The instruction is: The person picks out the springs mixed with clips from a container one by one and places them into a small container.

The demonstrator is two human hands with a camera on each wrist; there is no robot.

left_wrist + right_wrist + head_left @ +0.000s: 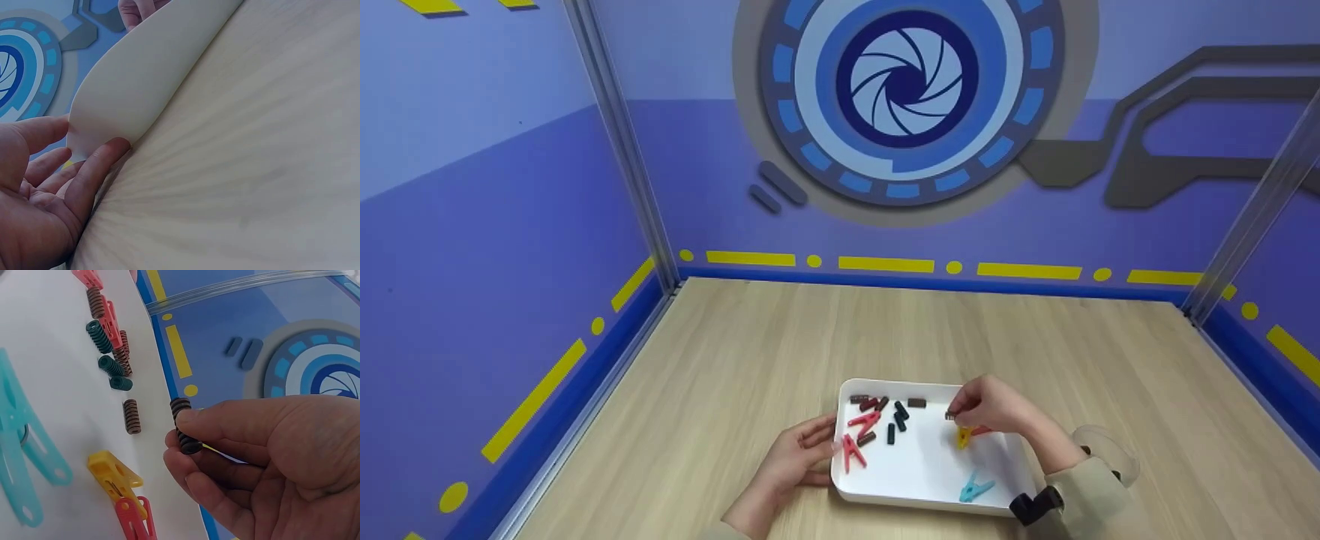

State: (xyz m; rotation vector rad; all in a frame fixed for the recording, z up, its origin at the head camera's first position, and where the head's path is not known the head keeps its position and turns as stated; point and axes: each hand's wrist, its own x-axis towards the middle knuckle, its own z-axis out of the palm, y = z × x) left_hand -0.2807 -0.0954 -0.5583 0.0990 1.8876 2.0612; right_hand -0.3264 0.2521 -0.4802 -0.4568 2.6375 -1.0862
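Note:
In the head view, my left hand [797,455] rests against the left wall of a shallow white tray [915,469]; in the left wrist view its fingertips touch the outer side. My right hand [996,406] is over the tray's right part, pinching a dark brown coil spring [184,427] between thumb and fingers. Below that hand lie a yellow clip [109,475] and a red clip [133,520]. A light blue clip [975,489] lies near the front right. Green springs [891,433], brown springs [916,403] and red clips [851,453] fill the tray's left side.
The tray stands on a wood-grain table [720,360] near its front. Blue and purple printed panels [697,165] enclose the table at the back and sides, with metal corner posts [622,142]. A black strap piece [1035,506] hangs by the right sleeve.

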